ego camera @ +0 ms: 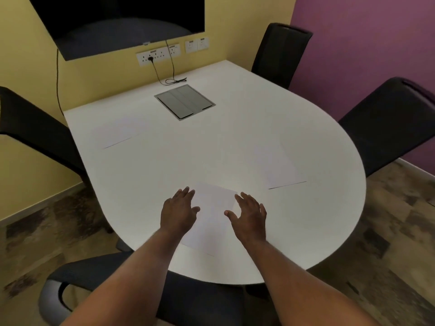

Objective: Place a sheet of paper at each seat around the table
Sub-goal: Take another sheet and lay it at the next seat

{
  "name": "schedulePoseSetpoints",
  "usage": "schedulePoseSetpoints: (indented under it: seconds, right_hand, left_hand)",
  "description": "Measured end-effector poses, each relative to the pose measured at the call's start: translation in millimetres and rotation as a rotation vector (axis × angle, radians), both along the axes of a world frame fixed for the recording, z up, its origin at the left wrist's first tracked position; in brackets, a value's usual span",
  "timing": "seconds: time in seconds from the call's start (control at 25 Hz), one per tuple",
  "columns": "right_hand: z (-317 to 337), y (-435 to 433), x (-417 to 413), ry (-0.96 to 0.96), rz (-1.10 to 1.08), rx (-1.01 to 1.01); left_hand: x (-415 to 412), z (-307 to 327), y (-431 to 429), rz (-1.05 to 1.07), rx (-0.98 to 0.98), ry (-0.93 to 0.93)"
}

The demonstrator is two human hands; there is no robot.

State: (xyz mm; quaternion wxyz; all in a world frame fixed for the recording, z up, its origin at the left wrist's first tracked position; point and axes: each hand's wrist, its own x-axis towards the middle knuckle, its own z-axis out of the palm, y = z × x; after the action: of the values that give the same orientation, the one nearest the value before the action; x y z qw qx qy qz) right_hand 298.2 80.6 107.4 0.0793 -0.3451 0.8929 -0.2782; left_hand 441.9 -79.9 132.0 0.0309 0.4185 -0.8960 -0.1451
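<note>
Paper (213,217) is lying flat on the white worktop (188,161) at the near seat, between both hands. Left hand (179,211) and right hand (250,214) are resting open, fingers spread, on its side edges, gripping nothing. Two more sheets are lying at the left sheet (117,135) and right sheet (280,168) positions. Step in hand appears to be squaring the near sheet. Far right chair (280,52) is showing no paper before it; next move is likely calling for another sheet there, though none is in view.
</note>
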Motion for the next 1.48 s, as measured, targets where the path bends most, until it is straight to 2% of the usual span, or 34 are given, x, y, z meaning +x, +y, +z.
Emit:
schedulePoseSetpoints:
  seconds: [0.36, 0.52, 0.8, 1.08, 1.48]
  right_hand:
    - [56, 45, -21, 0.034, 0.014, -0.101]
    - [65, 69, -54, -0.024, 0.006, -0.140]
    - [68, 126, -155, -0.057, 0.102, -0.147]
    - [68, 184, -254, -0.062, 0.099, -0.086]
    - [30, 173, -355, -0.137, 0.153, 0.014]
  left_hand:
    - [-30, 55, 46, 0.044, -0.013, 0.147]
    - [-71, 65, 77, 0.117, 0.026, 0.187]
    - [-177, 63, 156, 0.230, 0.117, 0.249]
    - [-264, 59, 219, 0.244, 0.148, 0.232]
    - [-352, 13, 202, 0.352, 0.231, 0.154]
